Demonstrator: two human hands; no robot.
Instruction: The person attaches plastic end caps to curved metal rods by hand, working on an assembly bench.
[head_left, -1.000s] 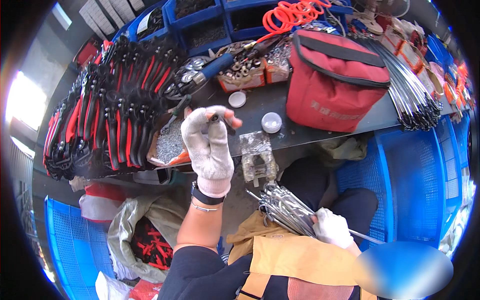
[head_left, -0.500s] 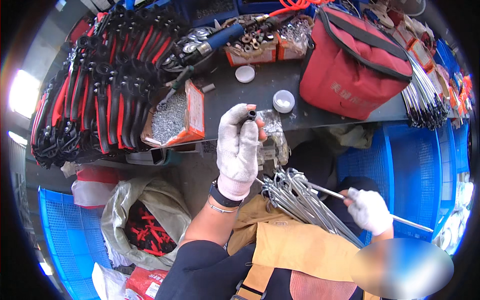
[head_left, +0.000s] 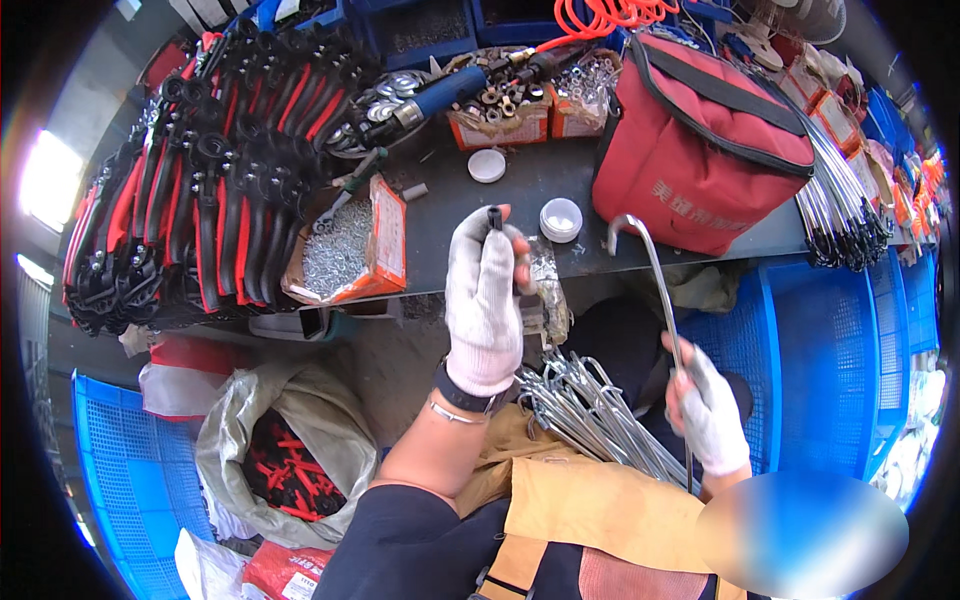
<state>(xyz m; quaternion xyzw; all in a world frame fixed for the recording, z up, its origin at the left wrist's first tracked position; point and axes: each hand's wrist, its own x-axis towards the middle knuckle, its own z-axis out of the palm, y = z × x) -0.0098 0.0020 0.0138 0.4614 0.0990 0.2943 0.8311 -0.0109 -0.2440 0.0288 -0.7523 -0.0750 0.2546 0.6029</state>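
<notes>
My left hand (head_left: 484,310), in a white glove with bare fingertips, is raised in front of the bench edge. It pinches a small black sleeve (head_left: 495,217) that points upward. At the right, my gloved right hand (head_left: 712,415) is closed around a thin metal rod (head_left: 660,285). The rod stands nearly upright, and its bent hook end is at the top. A bundle of similar metal rods (head_left: 610,415) lies across my lap, between the two hands. Beyond my left hand, a small open round tub (head_left: 561,220) of pale contents sits on the bench, its white lid (head_left: 487,166) apart from it.
Black-and-red handles (head_left: 215,190) are piled at the bench's left, beside a carton of small metal parts (head_left: 340,245). A red bag (head_left: 700,150) stands at the right. Blue crates (head_left: 820,370) flank me, and an open sack (head_left: 290,450) of red pieces sits at lower left.
My right hand has swung the rod from a sideways slant to nearly upright, bringing its hook up over the bench edge. The left hand still holds the black sleeve, now turned more upright.
</notes>
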